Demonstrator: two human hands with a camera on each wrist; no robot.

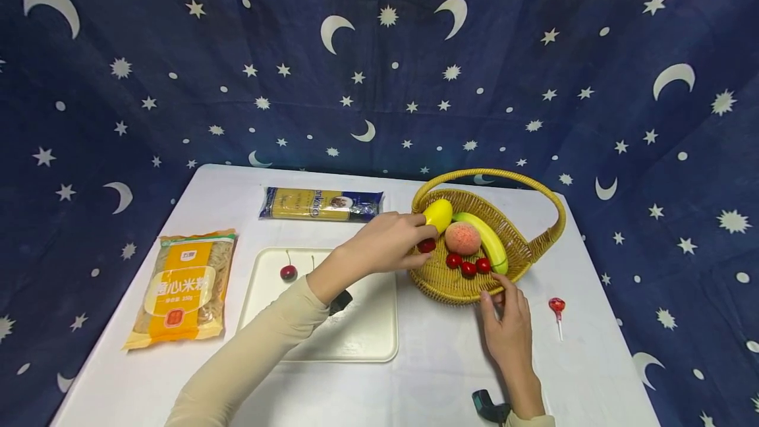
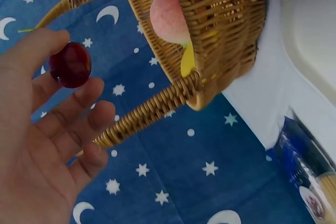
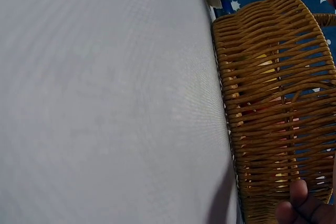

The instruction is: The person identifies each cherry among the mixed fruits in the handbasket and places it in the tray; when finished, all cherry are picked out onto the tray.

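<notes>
My left hand [image 1: 388, 242] pinches a dark red cherry [image 2: 70, 65] between thumb and fingers, over the left side of the wicker basket [image 1: 441, 292]. My right hand [image 1: 511, 321] grips the basket's front rim, with fingertips [image 3: 298, 191] against the woven wall in the right wrist view. Inside the basket lie a yellow lemon-like fruit [image 1: 439, 215], a peach [image 1: 462, 238], a banana [image 1: 487, 242] and three red cherries [image 1: 468, 269]. Another cherry [image 1: 288, 273] lies on the cream tray [image 1: 362, 348]; a stem beside it shows, its lower part hidden by my left arm.
Left of the tray lies a bag of rice noodles [image 1: 180, 287]. A pack of pasta [image 1: 320, 205] lies behind the tray. A red lollipop [image 1: 557, 308] rests right of the basket. The basket's tall handle [image 1: 492, 172] arches over it. A starry blue cloth [image 1: 379, 84] hangs behind the white table.
</notes>
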